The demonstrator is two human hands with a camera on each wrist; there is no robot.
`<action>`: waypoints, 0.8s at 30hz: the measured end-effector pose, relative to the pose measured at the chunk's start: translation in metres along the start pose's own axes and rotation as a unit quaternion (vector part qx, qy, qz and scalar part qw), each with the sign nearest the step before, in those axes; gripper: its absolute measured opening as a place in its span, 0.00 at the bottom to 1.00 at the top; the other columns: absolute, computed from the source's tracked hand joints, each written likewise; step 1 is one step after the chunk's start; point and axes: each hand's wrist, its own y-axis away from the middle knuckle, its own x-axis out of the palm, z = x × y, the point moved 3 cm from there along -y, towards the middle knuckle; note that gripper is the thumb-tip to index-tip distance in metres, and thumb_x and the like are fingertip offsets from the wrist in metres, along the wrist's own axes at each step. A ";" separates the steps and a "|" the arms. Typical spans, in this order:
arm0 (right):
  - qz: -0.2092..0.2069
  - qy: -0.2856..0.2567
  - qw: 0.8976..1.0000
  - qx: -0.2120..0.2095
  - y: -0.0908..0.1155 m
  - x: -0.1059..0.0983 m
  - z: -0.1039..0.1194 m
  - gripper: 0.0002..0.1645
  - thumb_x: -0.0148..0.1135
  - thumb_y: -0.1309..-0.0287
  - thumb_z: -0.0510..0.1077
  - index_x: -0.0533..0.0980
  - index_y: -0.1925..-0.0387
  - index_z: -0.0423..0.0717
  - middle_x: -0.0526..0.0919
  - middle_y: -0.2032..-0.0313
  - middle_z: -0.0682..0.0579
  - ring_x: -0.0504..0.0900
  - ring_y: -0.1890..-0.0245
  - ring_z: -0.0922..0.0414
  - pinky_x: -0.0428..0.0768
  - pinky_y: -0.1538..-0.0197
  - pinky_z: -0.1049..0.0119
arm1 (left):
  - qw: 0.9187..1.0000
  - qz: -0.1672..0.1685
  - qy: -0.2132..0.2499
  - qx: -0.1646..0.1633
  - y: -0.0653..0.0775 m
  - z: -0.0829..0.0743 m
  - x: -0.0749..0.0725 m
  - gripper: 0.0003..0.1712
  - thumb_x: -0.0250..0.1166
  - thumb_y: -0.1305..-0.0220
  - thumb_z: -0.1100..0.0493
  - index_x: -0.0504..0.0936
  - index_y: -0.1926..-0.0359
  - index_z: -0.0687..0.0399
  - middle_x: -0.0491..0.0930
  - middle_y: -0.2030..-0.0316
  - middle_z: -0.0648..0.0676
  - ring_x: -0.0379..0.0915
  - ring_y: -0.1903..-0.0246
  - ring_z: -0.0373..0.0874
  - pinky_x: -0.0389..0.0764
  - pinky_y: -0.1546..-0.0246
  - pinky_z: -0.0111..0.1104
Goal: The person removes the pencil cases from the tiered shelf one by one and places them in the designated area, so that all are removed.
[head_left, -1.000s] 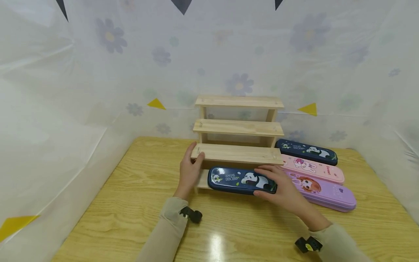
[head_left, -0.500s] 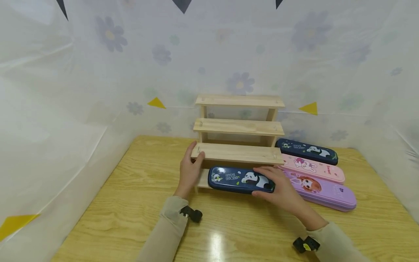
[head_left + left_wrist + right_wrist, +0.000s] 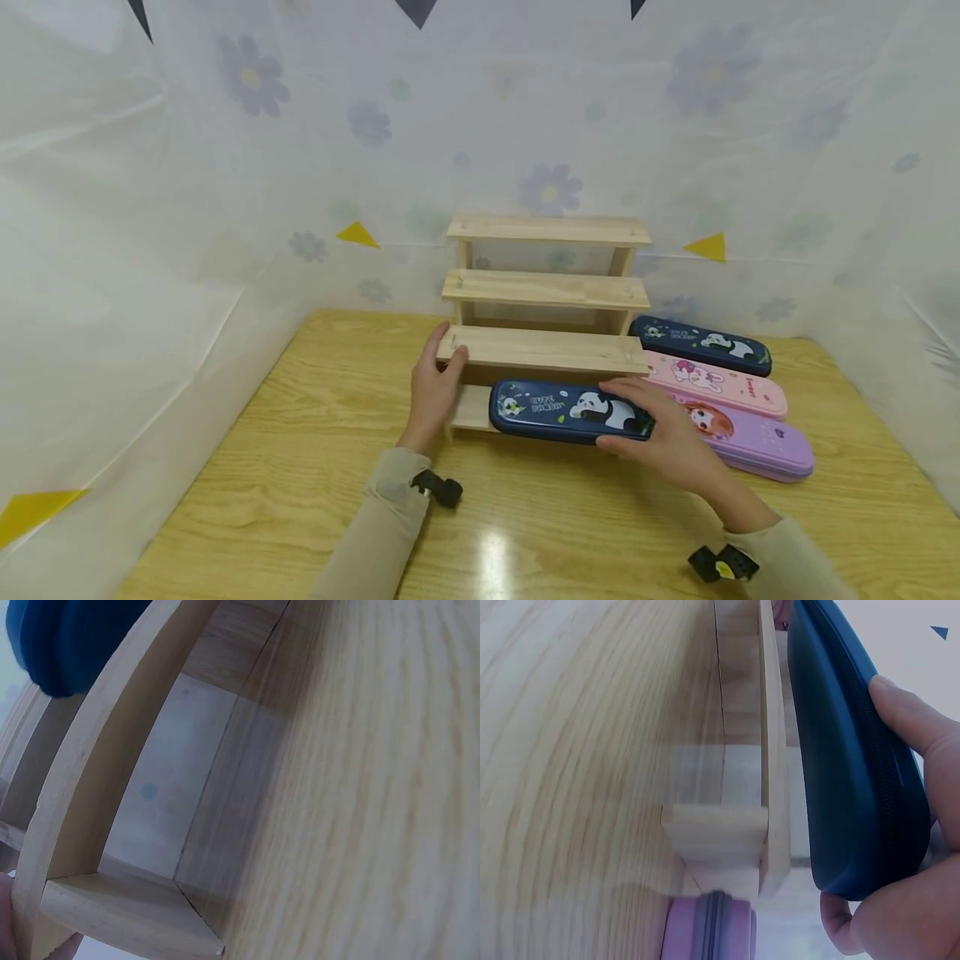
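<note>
A stepped wooden shelf (image 3: 543,288) stands on the table, its tiers rising toward the back. My left hand (image 3: 433,393) holds the left end of its second-lowest board, thumb on top. In my right hand (image 3: 670,435) is a dark blue panda pencil case (image 3: 543,408), pinched at its right end between thumb and fingers. The case lies lengthwise over the lowest board (image 3: 471,408), whose left end shows bare. A gap shows between the zipped pencil case (image 3: 855,765) and that board in the right wrist view. Part of the right hand's fingers is hidden behind the case.
To the right of the shelf lie another dark blue panda pencil case (image 3: 701,343), a pink one (image 3: 720,383) and a purple one (image 3: 765,437), side by side. The wood-grain table (image 3: 300,467) is bounded by pale flowered sheeting (image 3: 450,125) behind and at both sides.
Over the last half second my right hand has shifted slightly right with the panda pencil case, baring more of the lowest board's left end. The left hand keeps its place on the shelf.
</note>
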 end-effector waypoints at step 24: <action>-0.018 0.030 0.997 0.075 0.046 -0.059 -0.021 0.42 0.77 0.50 0.47 0.71 0.33 0.61 0.69 0.34 0.51 0.59 0.35 0.65 0.56 0.42 0.80 | 1.000 0.010 0.005 0.005 0.003 -0.001 0.000 0.33 0.55 0.29 0.38 0.60 0.26 0.30 0.64 0.32 0.41 0.55 0.90 0.39 0.71 0.82 0.38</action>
